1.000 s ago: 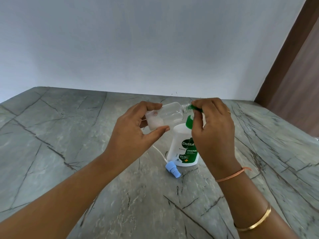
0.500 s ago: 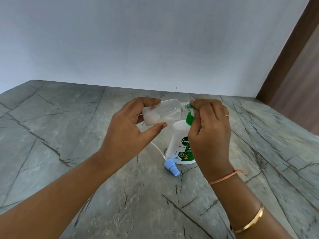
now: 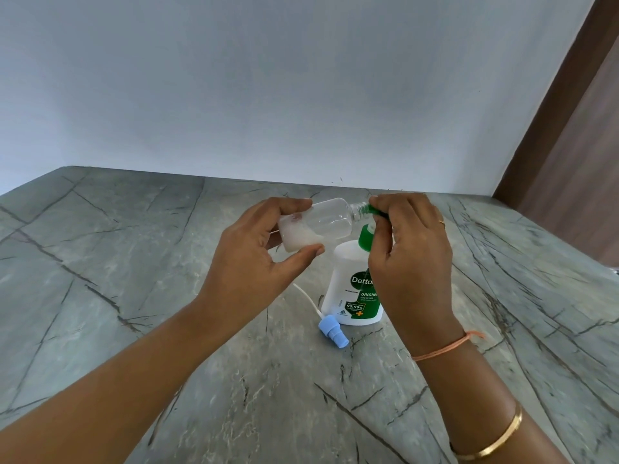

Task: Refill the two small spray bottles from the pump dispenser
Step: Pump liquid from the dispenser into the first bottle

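Note:
My left hand (image 3: 258, 259) holds a small clear spray bottle (image 3: 318, 224) on its side, its open neck pointing right. Some white liquid sits in the bottle's bottom end by my fingers. My right hand (image 3: 408, 259) rests on the green pump head (image 3: 376, 211) of the white pump dispenser (image 3: 348, 289), with the spout at the bottle's neck. The dispenser stands on the grey marble counter (image 3: 134, 296). A blue spray cap (image 3: 333, 331) with a thin white tube lies on the counter in front of the dispenser. I see no second small bottle.
A pale wall (image 3: 268, 95) closes the back of the counter. A brown wooden door frame (image 3: 569, 112) stands at the right.
Both hands and the bottle hold nearly the same pose. The view has shifted slightly, so everything sits a little lower and to the left.

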### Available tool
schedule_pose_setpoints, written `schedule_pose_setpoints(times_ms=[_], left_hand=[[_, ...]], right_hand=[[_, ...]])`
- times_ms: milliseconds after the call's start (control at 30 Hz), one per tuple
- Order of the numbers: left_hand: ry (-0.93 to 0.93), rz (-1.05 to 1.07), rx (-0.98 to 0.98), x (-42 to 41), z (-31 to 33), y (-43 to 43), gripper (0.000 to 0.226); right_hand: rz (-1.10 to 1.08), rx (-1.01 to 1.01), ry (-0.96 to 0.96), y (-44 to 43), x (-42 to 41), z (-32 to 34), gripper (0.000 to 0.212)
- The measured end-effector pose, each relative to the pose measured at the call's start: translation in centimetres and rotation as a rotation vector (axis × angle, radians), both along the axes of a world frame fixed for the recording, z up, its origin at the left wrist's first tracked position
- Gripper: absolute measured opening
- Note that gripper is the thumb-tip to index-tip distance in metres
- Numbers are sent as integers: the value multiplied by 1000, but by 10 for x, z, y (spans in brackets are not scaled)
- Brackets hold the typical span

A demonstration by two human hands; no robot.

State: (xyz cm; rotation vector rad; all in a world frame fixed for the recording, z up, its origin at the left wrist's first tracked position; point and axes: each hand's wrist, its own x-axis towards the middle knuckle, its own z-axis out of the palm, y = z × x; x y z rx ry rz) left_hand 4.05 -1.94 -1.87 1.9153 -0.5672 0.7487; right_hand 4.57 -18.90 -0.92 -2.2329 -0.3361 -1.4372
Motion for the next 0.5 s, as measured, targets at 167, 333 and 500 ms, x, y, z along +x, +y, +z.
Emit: schedule_pose_setpoints(times_ms=[167,333,500], left_hand=[[0,-3,-11,0,-2,0,44],[9,15,7,1,-5,-1,45],[8,19,36,3,-7,1,45]], right_hand=[[-7,-27,-26,0,1,-3,23],[-3,-11,-62,1,2,-8,26],[-13,-18,-61,5,5,-14,29]])
